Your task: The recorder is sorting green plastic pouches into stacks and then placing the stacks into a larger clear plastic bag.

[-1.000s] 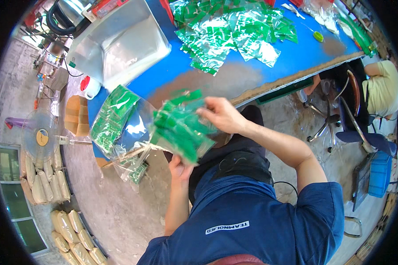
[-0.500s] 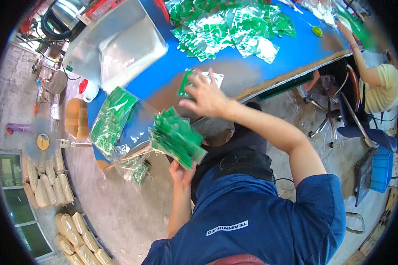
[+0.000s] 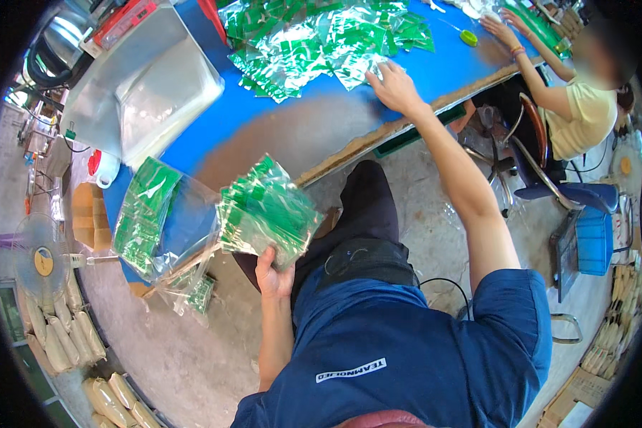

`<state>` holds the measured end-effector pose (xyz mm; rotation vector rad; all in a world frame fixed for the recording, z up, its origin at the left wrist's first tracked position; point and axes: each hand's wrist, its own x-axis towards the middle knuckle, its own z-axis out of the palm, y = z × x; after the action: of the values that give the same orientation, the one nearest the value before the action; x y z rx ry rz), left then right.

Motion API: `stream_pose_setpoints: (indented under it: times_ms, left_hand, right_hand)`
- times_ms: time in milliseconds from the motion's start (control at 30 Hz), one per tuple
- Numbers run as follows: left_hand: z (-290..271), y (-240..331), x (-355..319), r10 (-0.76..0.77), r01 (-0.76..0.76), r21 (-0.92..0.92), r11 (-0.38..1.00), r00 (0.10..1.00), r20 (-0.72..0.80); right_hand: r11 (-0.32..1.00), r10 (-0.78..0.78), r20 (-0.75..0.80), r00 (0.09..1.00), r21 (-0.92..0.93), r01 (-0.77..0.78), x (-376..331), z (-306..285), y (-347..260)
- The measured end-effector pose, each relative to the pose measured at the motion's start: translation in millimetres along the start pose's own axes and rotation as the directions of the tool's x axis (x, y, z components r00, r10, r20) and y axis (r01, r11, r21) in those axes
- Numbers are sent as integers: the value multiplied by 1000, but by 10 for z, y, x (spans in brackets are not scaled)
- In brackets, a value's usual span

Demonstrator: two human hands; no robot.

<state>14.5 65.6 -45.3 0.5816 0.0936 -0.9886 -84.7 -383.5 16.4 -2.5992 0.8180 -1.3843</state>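
Note:
My left hand [image 3: 274, 275] is closed on the lower edge of a thick stack of green-and-clear plastic packets [image 3: 267, 214], thumb across the front. The stack fans out at its top, just off the table's near edge. My right hand [image 3: 398, 88] is stretched out to the near right side of a large loose pile of similar green packets [image 3: 314, 43]. Its fingers look apart and touch the shiny packets there; I see none lifted.
A large clear bag [image 3: 146, 217] of green packets lies at the table's left end. Behind it stands a grey bin [image 3: 96, 100] with clear plastic sheets. A white jug [image 3: 105, 170] is beside it. At the right a co-worker sits, hands on the blue table [image 3: 253, 132].
My right hand has moved away and right to the pile. The packet that lay under it mid-table is gone from there. The stack in my left hand is turned to show a broader face.

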Motion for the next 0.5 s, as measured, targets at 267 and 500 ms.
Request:
stream_pose_setpoints:
  times_ms: [267,500]
  left_hand:
    - [-243,2,-15,-70,111,-152,982,965,252]
    - [102,1,63,-51,63,-196,979,996,69]
  right_hand:
    - [982,-152,467,871,-32,188,-591,-300,-1610]
    - [833,-517,512,686,486,264,-645,-229,-1867]
